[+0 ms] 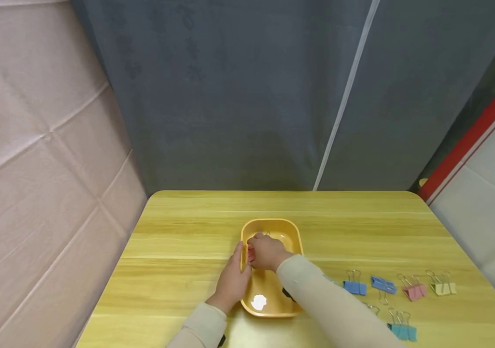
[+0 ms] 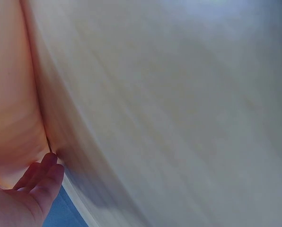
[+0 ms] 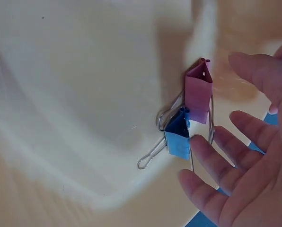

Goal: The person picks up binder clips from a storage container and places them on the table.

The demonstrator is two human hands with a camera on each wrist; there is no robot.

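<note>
A yellow rounded tray (image 1: 272, 309) stands on the wooden table. My left hand (image 1: 233, 281) holds its left wall, with the thumb over the rim and the fingers along the outside. In the left wrist view the fingertips (image 2: 51, 161) press against the tray's side. My right hand (image 1: 266, 251) is inside the tray, its fingers spread and loosely bent in the right wrist view. Close by its fingertips are a pink binder clip (image 3: 198, 97) and a blue binder clip (image 3: 178, 137), side by side with wire handles out. From the head, this hand hides most of them.
Right of the tray lie several binder clips: a blue clip (image 1: 354, 288), a second blue clip (image 1: 383, 284), a pink clip (image 1: 415, 292), a yellow clip (image 1: 444, 288) and a teal clip (image 1: 402, 332). My right sleeve (image 1: 325, 299) partly covers another. A dark curtain (image 1: 230, 96) hangs behind the table.
</note>
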